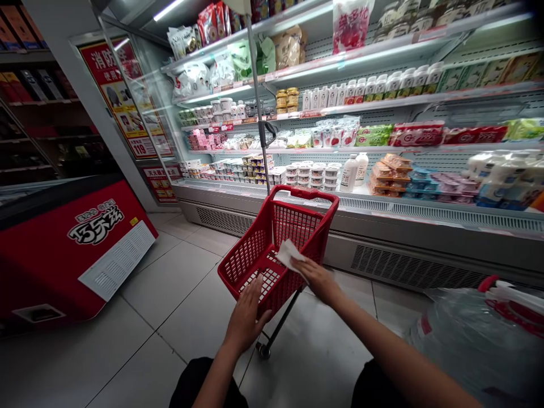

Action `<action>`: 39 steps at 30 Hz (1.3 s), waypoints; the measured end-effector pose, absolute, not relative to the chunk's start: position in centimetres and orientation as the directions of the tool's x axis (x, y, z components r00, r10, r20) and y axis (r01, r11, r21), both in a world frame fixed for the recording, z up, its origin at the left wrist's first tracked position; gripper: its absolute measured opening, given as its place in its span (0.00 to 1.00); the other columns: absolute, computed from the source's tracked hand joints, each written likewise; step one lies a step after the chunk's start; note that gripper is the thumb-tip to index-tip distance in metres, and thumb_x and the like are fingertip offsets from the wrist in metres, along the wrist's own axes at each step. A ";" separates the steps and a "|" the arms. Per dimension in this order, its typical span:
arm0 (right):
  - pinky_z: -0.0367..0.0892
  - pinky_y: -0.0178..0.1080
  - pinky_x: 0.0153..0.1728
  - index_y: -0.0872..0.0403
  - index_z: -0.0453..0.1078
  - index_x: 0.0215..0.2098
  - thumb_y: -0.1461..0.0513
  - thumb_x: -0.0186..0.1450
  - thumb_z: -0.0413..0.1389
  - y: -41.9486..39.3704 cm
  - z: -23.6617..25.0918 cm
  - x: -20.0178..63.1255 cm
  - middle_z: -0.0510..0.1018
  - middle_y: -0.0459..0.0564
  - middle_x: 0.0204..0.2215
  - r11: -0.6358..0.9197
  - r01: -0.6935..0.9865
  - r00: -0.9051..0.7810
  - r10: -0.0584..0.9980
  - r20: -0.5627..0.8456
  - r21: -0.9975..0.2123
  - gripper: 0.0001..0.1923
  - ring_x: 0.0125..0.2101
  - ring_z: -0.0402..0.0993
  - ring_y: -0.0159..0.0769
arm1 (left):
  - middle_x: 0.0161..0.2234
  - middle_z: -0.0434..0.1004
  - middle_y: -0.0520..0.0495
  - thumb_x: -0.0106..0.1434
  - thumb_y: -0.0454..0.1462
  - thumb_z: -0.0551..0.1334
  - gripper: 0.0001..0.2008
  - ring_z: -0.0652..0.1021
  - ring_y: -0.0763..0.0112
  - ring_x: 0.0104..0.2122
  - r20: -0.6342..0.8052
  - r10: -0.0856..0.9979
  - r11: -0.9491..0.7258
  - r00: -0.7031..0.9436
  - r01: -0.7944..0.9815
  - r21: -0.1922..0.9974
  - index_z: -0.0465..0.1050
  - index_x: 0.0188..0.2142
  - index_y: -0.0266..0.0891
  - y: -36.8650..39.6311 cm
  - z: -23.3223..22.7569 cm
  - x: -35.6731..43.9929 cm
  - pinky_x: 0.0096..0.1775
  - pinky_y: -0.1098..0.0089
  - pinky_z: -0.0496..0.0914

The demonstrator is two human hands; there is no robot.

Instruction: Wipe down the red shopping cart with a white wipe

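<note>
A red plastic shopping cart [243, 262] stands on the tiled floor in front of me, its basket made of open lattice. At the right rim of the basket, my right hand [315, 277] presses a white cloth or tissue [289, 253] with its fingers. Whether this is cloth or paper I cannot tell. My left hand [246, 320] is at the near edge of the basket, fingers stretched out and thumb apart, with nothing held. The cart's black leg and wheel [264, 351] show below the basket.
An open refrigerated display [297, 198] with dairy goods runs behind the cart. On the left is a red freezer chest [59, 272]. A large clear water jug [471, 334] with a red cap stands at the near right. A vertical pole [256, 85] rises behind the cart.
</note>
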State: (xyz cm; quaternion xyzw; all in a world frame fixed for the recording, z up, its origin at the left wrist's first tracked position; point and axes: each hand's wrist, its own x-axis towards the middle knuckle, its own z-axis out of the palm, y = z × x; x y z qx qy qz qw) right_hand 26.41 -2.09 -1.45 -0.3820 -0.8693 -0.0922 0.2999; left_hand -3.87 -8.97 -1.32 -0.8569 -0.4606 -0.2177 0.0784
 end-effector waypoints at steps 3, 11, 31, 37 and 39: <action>0.64 0.50 0.67 0.52 0.59 0.71 0.74 0.66 0.48 0.2 -1.2 28.3 0.71 0.52 0.65 0.619 0.781 -0.466 0.663 0.586 -0.079 0.36 0.66 0.64 0.39 | 0.73 0.53 0.44 0.73 0.48 0.57 0.40 0.58 0.56 0.71 0.397 0.750 -0.558 0.529 0.828 -0.051 0.36 0.76 0.48 -7.6 -0.9 -6.7 0.70 0.48 0.53; 0.63 0.50 0.67 0.51 0.52 0.74 0.75 0.67 0.47 -3.6 -3.5 22.5 0.69 0.52 0.67 0.648 0.750 -0.449 0.645 0.618 -0.131 0.39 0.66 0.64 0.39 | 0.71 0.59 0.44 0.70 0.39 0.63 0.37 0.71 0.57 0.63 0.421 0.787 -0.444 0.452 0.888 -0.123 0.50 0.73 0.53 -6.0 -1.8 -5.5 0.66 0.50 0.62; 0.68 0.45 0.64 0.50 0.43 0.76 0.74 0.69 0.44 -7.9 -6.0 27.2 0.68 0.48 0.67 0.492 0.870 -0.365 0.681 0.635 -0.027 0.40 0.66 0.64 0.39 | 0.74 0.51 0.45 0.74 0.45 0.56 0.34 0.57 0.59 0.72 0.482 0.738 -0.493 0.472 0.865 -0.092 0.44 0.75 0.46 -5.4 -1.7 -3.5 0.69 0.52 0.58; 0.65 0.50 0.66 0.56 0.49 0.75 0.74 0.67 0.48 -8.7 -6.6 22.1 0.69 0.52 0.66 0.471 0.882 -0.337 0.670 0.662 -0.027 0.39 0.66 0.64 0.44 | 0.74 0.50 0.45 0.69 0.45 0.61 0.39 0.51 0.50 0.73 0.508 0.742 -0.496 0.438 0.868 -0.025 0.48 0.74 0.43 -7.8 -2.6 2.1 0.69 0.48 0.57; 0.65 0.49 0.65 0.57 0.53 0.74 0.73 0.66 0.48 -8.1 -6.3 20.7 0.72 0.53 0.64 0.487 0.872 -0.327 0.657 0.679 -0.051 0.38 0.65 0.66 0.44 | 0.74 0.50 0.44 0.66 0.41 0.62 0.43 0.51 0.51 0.73 0.500 0.740 -0.514 0.449 0.858 -0.009 0.43 0.75 0.39 -8.4 -2.8 3.5 0.69 0.50 0.57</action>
